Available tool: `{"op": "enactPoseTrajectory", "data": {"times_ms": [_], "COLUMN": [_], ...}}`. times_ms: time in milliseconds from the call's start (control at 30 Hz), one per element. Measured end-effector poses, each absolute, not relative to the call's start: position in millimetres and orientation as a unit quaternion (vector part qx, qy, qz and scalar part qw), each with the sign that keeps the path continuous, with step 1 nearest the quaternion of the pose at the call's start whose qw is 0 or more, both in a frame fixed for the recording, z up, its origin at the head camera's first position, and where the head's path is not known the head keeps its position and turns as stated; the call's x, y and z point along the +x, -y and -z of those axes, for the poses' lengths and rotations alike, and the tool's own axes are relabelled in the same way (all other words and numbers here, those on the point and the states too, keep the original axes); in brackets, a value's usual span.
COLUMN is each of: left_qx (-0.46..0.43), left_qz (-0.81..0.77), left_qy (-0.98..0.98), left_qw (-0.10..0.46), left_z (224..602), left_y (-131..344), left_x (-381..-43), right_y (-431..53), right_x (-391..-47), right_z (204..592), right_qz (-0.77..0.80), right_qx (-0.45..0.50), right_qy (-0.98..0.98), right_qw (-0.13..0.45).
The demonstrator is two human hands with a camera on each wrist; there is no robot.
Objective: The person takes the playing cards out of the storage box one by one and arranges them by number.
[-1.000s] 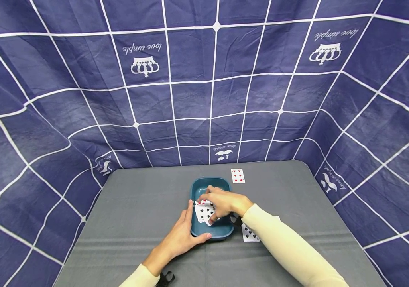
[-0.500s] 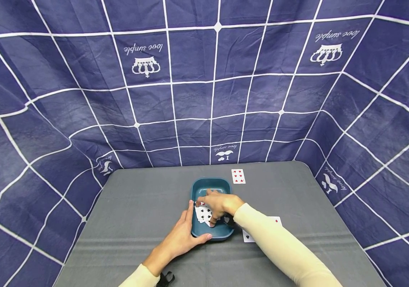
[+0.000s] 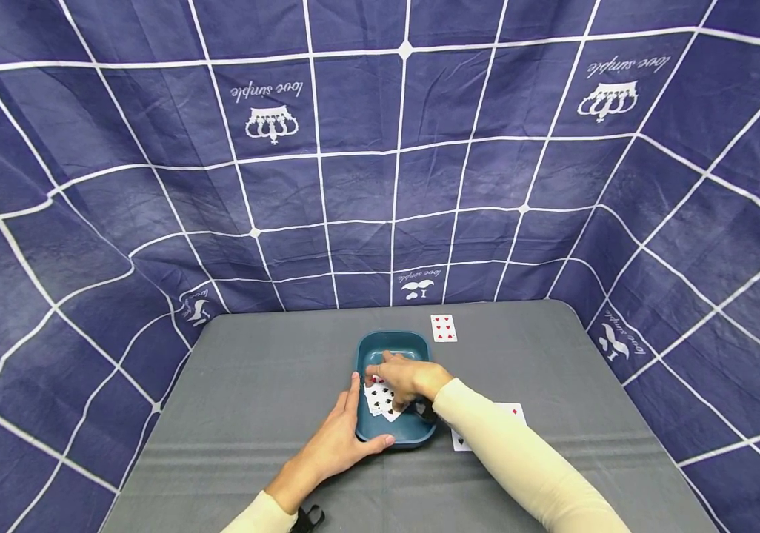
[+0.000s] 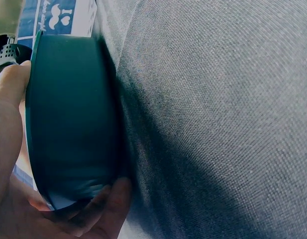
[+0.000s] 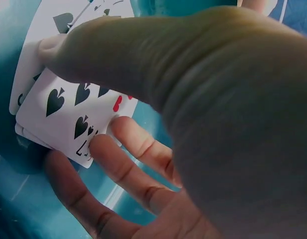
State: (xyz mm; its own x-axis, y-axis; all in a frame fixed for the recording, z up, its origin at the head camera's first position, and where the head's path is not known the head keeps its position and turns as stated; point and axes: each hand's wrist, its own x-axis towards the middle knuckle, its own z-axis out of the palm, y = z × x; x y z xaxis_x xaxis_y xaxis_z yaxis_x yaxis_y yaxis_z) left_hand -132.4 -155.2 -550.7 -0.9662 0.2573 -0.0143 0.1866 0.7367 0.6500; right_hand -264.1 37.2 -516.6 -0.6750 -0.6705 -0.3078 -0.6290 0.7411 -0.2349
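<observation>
A blue-green plastic tray (image 3: 380, 433) stands on the grey table. Along its left wall and near rim, my left hand (image 3: 336, 440) holds the near-left corner; the left wrist view shows the thumb at the tray's rim (image 4: 36, 119) and bent fingers by the corner. Inside lies a loose pile of playing cards (image 3: 380, 403), spades uppermost with some red pips showing. My right hand (image 3: 410, 376) reaches into the tray and grips these cards: in the right wrist view its thumb lies across the spade card (image 5: 68, 107) and the fingertips touch the card edges.
A six of hearts (image 3: 444, 328) lies face up beyond the tray's far right corner. Right of the tray, a spade card (image 3: 460, 442) and a diamond card (image 3: 515, 411) are partly covered by the right sleeve. Blue gridded cloth (image 3: 327, 185) walls the table's back and sides.
The right hand has lowered and shifted slightly left in the tray, its thumb drawing in over the cards. The right forearm moved left, uncovering more of the diamond card. The left hand has stayed put.
</observation>
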Motion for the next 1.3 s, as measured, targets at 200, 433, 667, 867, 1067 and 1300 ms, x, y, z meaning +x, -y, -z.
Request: {"op": "enactPoseTrajectory", "data": {"times_ms": [200, 433, 667, 867, 1067, 1300], "left_qx": [0.118, 0.118, 0.115, 0.116, 0.112, 0.11], "left_qz": [-0.345, -0.342, -0.341, -0.344, -0.345, -0.342], "left_qy": [-0.93, -0.931, -0.931, -0.93, -0.93, -0.931], "left_qw": [0.056, 0.057, 0.057, 0.062, 0.062, 0.063], "left_z": [551.0, 551.1, 551.2, 549.9, 549.3, 550.5], "left_y": [155.2, 154.8, 154.6, 153.7, 152.9, 153.3], "left_x": [-133.5, -133.7, -134.4, -134.3, -134.2, -134.1], "right_y": [-36.4, -36.6, -37.7, -40.4, -45.3, -52.5], "right_x": [-266.0, -267.8, -268.3, -270.0, -273.0, -275.6], "right_z": [517.5, 518.6, 517.1, 516.0, 514.2, 514.8], "right_qz": [0.062, 0.069, 0.066, 0.061, 0.072, 0.101], "right_qx": [-0.364, -0.358, -0.356, -0.354, -0.367, -0.389], "right_qy": [-0.91, -0.911, -0.914, -0.916, -0.914, -0.904], "right_qw": [0.189, 0.193, 0.185, 0.18, 0.159, 0.145]}}
